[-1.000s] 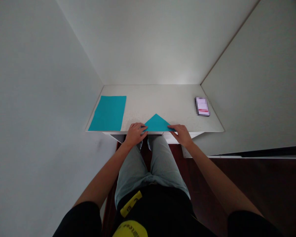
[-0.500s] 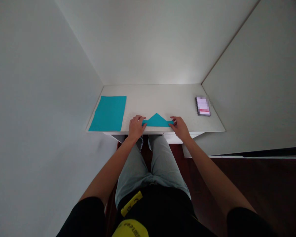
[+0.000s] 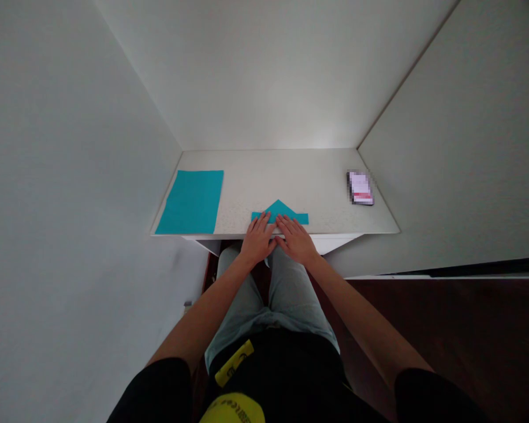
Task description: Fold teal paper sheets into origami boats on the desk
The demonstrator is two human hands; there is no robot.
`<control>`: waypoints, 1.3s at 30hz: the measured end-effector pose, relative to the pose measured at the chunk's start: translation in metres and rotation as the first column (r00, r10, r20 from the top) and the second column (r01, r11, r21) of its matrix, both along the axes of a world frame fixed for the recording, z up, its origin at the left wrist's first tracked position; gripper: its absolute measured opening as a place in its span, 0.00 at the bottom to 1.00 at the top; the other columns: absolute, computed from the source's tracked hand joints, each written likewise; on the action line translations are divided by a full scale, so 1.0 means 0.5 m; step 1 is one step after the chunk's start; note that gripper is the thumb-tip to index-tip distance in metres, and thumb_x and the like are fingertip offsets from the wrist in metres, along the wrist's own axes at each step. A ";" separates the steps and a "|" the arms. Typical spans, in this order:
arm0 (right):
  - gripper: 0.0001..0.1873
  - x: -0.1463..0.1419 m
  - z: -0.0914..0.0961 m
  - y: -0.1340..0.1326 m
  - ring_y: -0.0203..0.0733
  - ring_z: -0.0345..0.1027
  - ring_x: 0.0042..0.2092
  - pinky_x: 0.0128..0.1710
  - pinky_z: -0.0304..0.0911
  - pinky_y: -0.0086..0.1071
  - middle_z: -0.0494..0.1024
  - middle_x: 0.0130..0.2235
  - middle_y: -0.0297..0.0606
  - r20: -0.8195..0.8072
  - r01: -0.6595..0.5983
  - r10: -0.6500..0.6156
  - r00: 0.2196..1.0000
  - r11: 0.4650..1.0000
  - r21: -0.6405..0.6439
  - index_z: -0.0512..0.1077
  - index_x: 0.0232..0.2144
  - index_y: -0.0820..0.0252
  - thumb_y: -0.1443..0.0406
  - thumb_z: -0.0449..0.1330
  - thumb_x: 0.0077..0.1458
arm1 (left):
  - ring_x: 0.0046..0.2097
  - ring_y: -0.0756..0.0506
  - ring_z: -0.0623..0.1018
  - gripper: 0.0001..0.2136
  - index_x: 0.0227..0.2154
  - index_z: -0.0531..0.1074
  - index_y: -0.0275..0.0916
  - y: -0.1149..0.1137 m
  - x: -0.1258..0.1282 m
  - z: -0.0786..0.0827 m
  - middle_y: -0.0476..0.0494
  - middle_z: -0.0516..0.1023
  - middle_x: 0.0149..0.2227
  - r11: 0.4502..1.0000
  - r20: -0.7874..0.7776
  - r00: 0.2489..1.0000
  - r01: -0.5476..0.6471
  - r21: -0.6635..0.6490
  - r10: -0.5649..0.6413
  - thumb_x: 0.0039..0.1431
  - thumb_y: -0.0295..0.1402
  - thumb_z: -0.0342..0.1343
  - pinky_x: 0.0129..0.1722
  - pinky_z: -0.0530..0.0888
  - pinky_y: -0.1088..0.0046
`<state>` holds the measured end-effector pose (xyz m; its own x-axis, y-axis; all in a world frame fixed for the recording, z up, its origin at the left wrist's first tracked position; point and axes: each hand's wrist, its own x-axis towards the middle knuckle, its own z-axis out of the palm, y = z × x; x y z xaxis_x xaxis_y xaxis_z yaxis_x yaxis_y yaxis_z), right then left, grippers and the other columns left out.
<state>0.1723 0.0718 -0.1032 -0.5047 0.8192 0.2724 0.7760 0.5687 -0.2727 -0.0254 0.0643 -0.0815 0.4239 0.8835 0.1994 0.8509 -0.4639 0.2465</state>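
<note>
A folded piece of blue paper [image 3: 280, 207] lies near the front edge of the white tabletop. Its middle rises to a point at the back, and a narrow strip runs out to either side. My left hand [image 3: 259, 238] rests flat with its fingertips on the paper's lower edge, left of the middle. Beside it, my right hand [image 3: 294, 238] lies with fingers stretched out on the same edge. The two thumbs come close together at the table edge. Fingers cover part of the paper's lower middle.
A larger flat sheet of blue paper [image 3: 191, 201] lies at the left end of the white table [image 3: 264, 170]. Toward the right end is a phone [image 3: 360, 188] with a lit, blurred screen. Walls stand close at the left, back and right.
Both hands have left the ends of the folded paper and come together at its middle. Their fingers have gone from pinching the strip ends to lying flat on the lower edge.
</note>
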 end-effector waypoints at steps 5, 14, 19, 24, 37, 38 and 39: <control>0.41 0.064 -0.009 -0.003 0.58 0.54 0.77 0.76 0.53 0.55 0.58 0.77 0.53 0.003 0.062 -0.062 0.998 0.998 -0.017 0.53 0.79 0.65 0.49 0.53 0.75 | 0.78 0.35 0.60 0.30 0.74 0.64 0.38 0.007 -0.027 -0.010 0.35 0.60 0.78 1.000 0.003 1.000 -0.024 0.018 0.024 0.73 0.43 0.54 0.77 0.58 0.50; 0.22 0.151 0.000 -0.015 0.55 0.72 0.65 0.62 0.64 0.50 0.79 0.65 0.44 -0.047 0.156 -0.153 0.987 0.984 0.086 0.75 0.64 0.54 0.54 0.54 0.76 | 0.70 0.39 0.74 0.20 0.66 0.74 0.50 -0.010 -0.070 -0.025 0.44 0.76 0.69 0.997 0.074 0.995 -0.064 0.050 0.060 0.76 0.35 0.54 0.68 0.69 0.54; 0.15 0.135 0.032 -0.027 0.51 0.77 0.50 0.54 0.60 0.46 0.88 0.45 0.41 -0.140 0.188 -0.171 0.975 0.975 0.117 0.83 0.45 0.52 0.56 0.57 0.76 | 0.57 0.39 0.82 0.10 0.50 0.84 0.49 -0.014 -0.097 0.005 0.45 0.87 0.54 0.996 0.176 0.981 -0.086 0.026 0.080 0.74 0.34 0.58 0.61 0.73 0.55; 0.18 0.134 0.089 0.008 0.51 0.77 0.46 0.53 0.63 0.46 0.86 0.42 0.42 -0.374 0.242 -0.234 0.898 0.970 -0.025 0.82 0.43 0.54 0.52 0.58 0.73 | 0.47 0.43 0.83 0.07 0.45 0.83 0.43 0.031 -0.116 0.070 0.43 0.87 0.46 0.982 0.473 0.861 -0.148 -0.119 0.187 0.72 0.37 0.61 0.52 0.78 0.65; 0.17 0.123 0.049 0.132 0.57 0.74 0.47 0.47 0.70 0.48 0.82 0.46 0.49 -0.222 0.426 -0.460 0.860 0.886 -0.184 0.79 0.48 0.57 0.56 0.63 0.62 | 0.39 0.44 0.81 0.04 0.32 0.77 0.41 0.142 -0.073 0.072 0.45 0.84 0.36 0.825 0.248 0.842 -0.335 -0.455 0.479 0.63 0.33 0.63 0.42 0.74 0.69; 0.20 0.110 0.054 0.122 0.61 0.73 0.51 0.51 0.70 0.51 0.80 0.51 0.52 -0.181 0.444 -0.457 0.871 0.889 -0.110 0.78 0.53 0.59 0.57 0.64 0.62 | 0.40 0.43 0.82 0.04 0.32 0.77 0.42 0.140 -0.070 0.067 0.45 0.85 0.36 0.824 0.197 0.858 -0.353 -0.444 0.474 0.63 0.33 0.63 0.42 0.74 0.69; 0.22 0.094 0.060 0.110 0.63 0.72 0.55 0.54 0.68 0.53 0.79 0.55 0.54 -0.144 0.422 -0.425 0.894 0.905 -0.051 0.77 0.57 0.59 0.59 0.64 0.63 | 0.41 0.42 0.82 0.04 0.32 0.77 0.42 0.139 -0.068 0.062 0.44 0.85 0.37 0.823 0.157 0.869 -0.366 -0.434 0.469 0.63 0.34 0.63 0.43 0.74 0.68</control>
<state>0.2194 0.1269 -0.0732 -0.0638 0.9518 0.3001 0.8922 0.1892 -0.4102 -0.0592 0.1336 -0.0505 -0.0208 0.9899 -0.1405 0.8273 0.0959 0.5535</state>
